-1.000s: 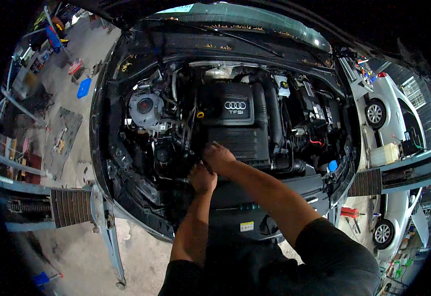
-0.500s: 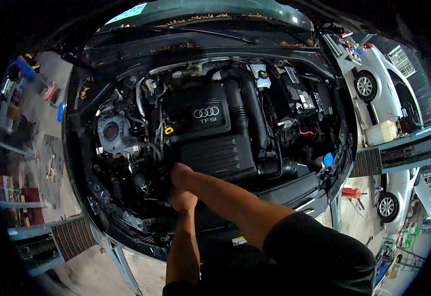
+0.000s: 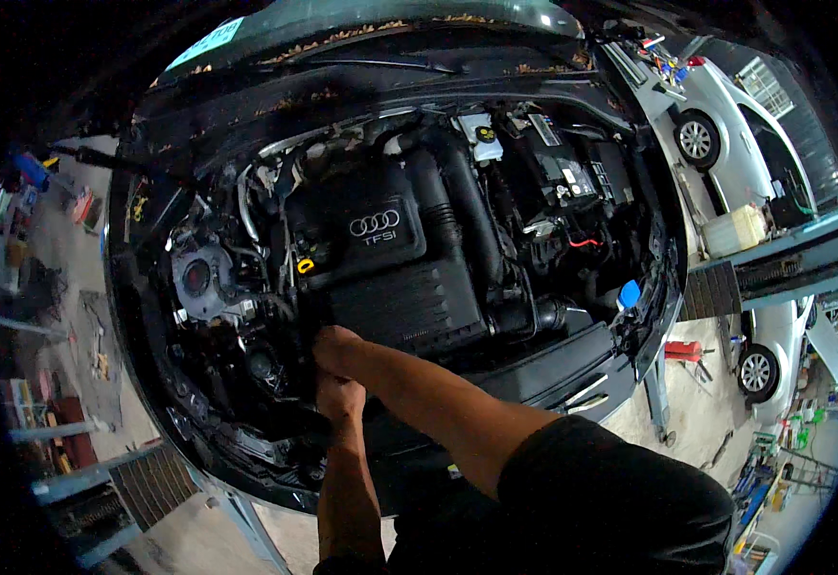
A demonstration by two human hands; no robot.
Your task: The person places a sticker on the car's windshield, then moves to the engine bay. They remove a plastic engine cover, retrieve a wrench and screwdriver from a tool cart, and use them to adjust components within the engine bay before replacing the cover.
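1. Watching remotely through the head camera, I see two bare hands low in the dark engine bay [image 3: 174,383] of a car.
2. Right hand [image 3: 336,351]: curled, just beside the near left corner of a ribbed black plastic cover [image 3: 395,311]. Its fingertips are hidden, so I cannot tell whether the grip holds anything.
3. Left hand [image 3: 341,396]: just nearer the body than the right hand, the two overlapping in my view. Fingers lost in shadow; I cannot tell this grip's state either.
4. The ribbed cover sits mid-bay, beyond the right forearm.
5. Farther in, a yellow ring-shaped handle [image 3: 306,266] stands at the left edge of a smooth black engine cover [image 3: 337,201].
6. Well apart, right side: a bright blue cap [image 3: 629,293].
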